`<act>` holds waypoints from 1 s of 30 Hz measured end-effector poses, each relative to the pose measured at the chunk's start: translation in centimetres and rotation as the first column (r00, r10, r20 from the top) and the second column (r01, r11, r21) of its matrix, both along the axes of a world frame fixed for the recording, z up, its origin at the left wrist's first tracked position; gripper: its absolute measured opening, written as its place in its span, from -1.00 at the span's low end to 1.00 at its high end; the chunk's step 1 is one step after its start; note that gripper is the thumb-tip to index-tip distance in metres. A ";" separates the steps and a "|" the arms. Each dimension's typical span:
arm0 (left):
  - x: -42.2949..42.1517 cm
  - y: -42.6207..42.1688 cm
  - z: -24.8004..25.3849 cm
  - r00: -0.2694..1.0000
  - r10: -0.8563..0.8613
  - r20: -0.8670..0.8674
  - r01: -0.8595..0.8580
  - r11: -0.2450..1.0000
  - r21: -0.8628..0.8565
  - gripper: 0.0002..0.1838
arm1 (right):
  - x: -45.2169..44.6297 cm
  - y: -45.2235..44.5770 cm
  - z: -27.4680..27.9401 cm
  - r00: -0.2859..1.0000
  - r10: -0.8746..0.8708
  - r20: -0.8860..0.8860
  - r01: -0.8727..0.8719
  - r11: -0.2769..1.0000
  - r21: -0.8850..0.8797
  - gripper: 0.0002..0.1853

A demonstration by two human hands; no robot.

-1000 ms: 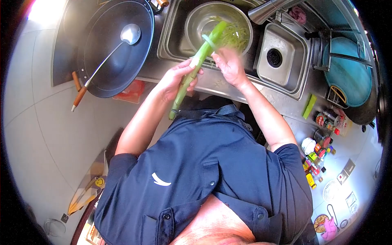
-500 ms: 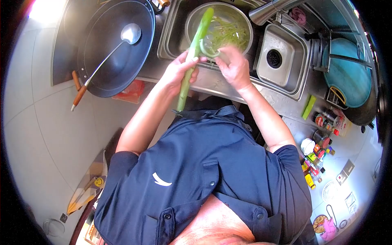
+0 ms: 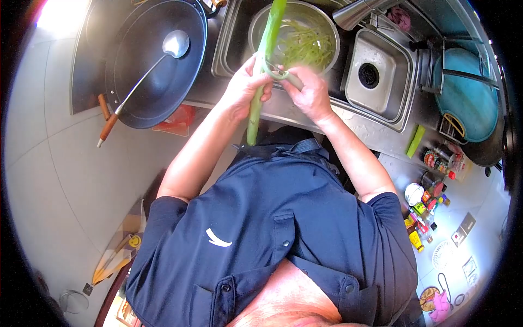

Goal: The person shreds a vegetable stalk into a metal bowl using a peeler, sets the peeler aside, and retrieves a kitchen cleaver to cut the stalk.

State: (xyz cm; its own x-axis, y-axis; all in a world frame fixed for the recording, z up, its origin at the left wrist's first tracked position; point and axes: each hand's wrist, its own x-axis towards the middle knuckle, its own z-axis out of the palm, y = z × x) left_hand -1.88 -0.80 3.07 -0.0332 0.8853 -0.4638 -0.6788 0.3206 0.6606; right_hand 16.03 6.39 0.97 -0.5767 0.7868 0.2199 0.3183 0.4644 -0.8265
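Stalk: long, smooth green stem (image 3: pixel 271 32), nearly upright in the view, its upper end over the bowl and its lower end near the dark apron
Left hand: the left hand (image 3: pixel 242 91) grips the stalk around its middle, thumb across the front
Right hand: the right hand (image 3: pixel 310 94) is closed on the handle of a peeler (image 3: pixel 295 82)
Peeler: pale green curved frame with a thin metal part; its head meets the stalk in the view, but whether the blade touches is unclear
Bowl: round, shiny metal bowl (image 3: pixel 255 44) in the larger sink (image 3: pixel 224 62), holding thin green peelings (image 3: pixel 308 46) in a loose tangle
Small sink: brushed metal with rounded corners (image 3: pixel 381 99) and a black round drain (image 3: pixel 369 75)
Wok: wide, dark, matte wok (image 3: pixel 155 95) on the left; a shiny metal ladle (image 3: pixel 175 43) rests in it, its wooden handle over the rim
Desk: the metal desk (image 3: pixel 357 116) runs along the sinks; a short, flat green piece (image 3: pixel 415 141) lies near the bottles and jars (image 3: pixel 418 220)
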 end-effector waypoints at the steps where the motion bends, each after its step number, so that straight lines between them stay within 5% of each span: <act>1: 0.1 0.0 -0.2 1.000 0.008 -0.015 -0.008 1.000 0.002 -0.51 | 0.0 0.0 0.0 1.000 0.008 0.004 -0.008 1.000 0.001 -0.78; 8: 0.4 0.2 -0.1 0.984 0.050 -0.171 -0.052 0.999 -0.004 -0.56 | 0.2 0.0 -0.7 0.998 0.025 -0.056 -0.032 0.990 -0.134 -0.76; 9: 0.3 0.2 -0.2 0.984 0.050 -0.171 -0.052 0.999 -0.004 -0.56 | 0.3 0.2 -1.2 0.998 -0.026 -0.059 0.007 0.953 -0.302 -0.75; 11: 0.0 0.0 -0.5 0.981 0.049 -0.188 -0.056 0.998 -0.029 -0.57 | 1.1 0.9 -1.3 0.992 -0.092 -0.092 -0.018 0.599 -0.800 -0.68; 12: -0.1 -0.1 -0.7 0.981 0.049 -0.187 -0.055 0.998 -0.028 -0.57 | 1.4 1.1 -1.3 0.992 -0.093 -0.091 -0.017 0.600 -0.799 -0.68; 15: -0.3 -0.1 -0.9 0.983 0.045 -0.177 -0.051 0.998 -0.032 -0.58 | 2.0 1.6 -1.5 0.929 -0.289 -0.229 -0.143 0.290 -0.946 -0.64; 22: 0.6 0.4 -0.5 0.965 -0.023 -0.261 0.011 0.999 -0.045 -0.50 | 1.1 1.3 -0.8 0.927 -0.280 -0.249 -0.139 0.360 -0.923 -0.66; 24: 0.9 0.5 -0.3 0.963 -0.035 -0.266 0.027 0.999 -0.036 -0.46 | 0.4 1.0 -0.9 0.955 -0.217 -0.203 -0.079 0.473 -0.878 -0.71; 30: 0.7 -0.1 -0.5 0.963 -0.082 -0.258 0.079 0.997 -0.021 -0.30 | 0.4 1.4 -1.9 0.949 -0.304 -0.079 0.099 0.529 -0.843 -0.78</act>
State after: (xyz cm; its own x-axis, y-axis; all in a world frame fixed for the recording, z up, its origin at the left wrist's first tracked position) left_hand -1.15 -0.86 2.59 -0.0822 0.8850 -0.4583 -0.4573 0.3751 0.8063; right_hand 16.38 7.79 -0.91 -0.4038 0.7657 -0.5006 0.1024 -0.5059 -0.8565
